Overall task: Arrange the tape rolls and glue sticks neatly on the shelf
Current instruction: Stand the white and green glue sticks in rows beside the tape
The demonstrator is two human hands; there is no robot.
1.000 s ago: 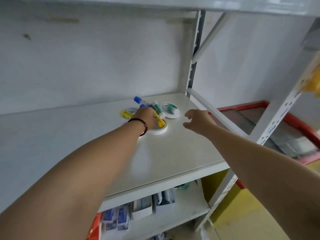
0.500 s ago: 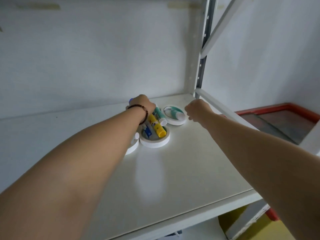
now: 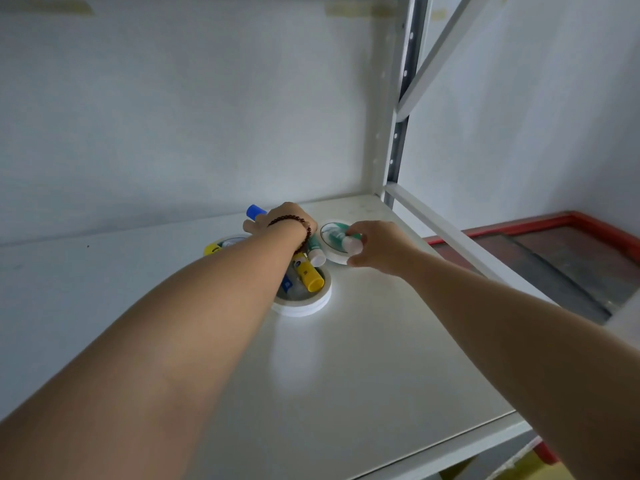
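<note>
On the white shelf [image 3: 346, 375] lie white tape rolls and glue sticks near the back right. My left hand [image 3: 280, 221], with a bead bracelet, curls over a blue-capped glue stick [image 3: 255, 212] at the back. My right hand [image 3: 377, 245] pinches the white cap of a green glue stick [image 3: 348, 241] lying in a tape roll [image 3: 330, 251]. A nearer tape roll [image 3: 304, 304] holds a yellow glue stick [image 3: 308, 273] and a small blue one [image 3: 286, 284]. Another green stick [image 3: 316, 252] lies between them. A third roll [image 3: 221, 244] with a yellow stick shows left of my forearm.
The shelf's upright post [image 3: 398, 126] and diagonal brace [image 3: 446, 43] stand at the back right, with a side rail [image 3: 450, 237] along the right edge. A red-framed surface [image 3: 568, 244] lies beyond the rail. The back wall [image 3: 173, 116] is close behind the items.
My right hand moved left from beside the tape roll and took hold of the green glue stick's cap. My left hand stayed over the blue-capped stick. The camera moved in closer.
</note>
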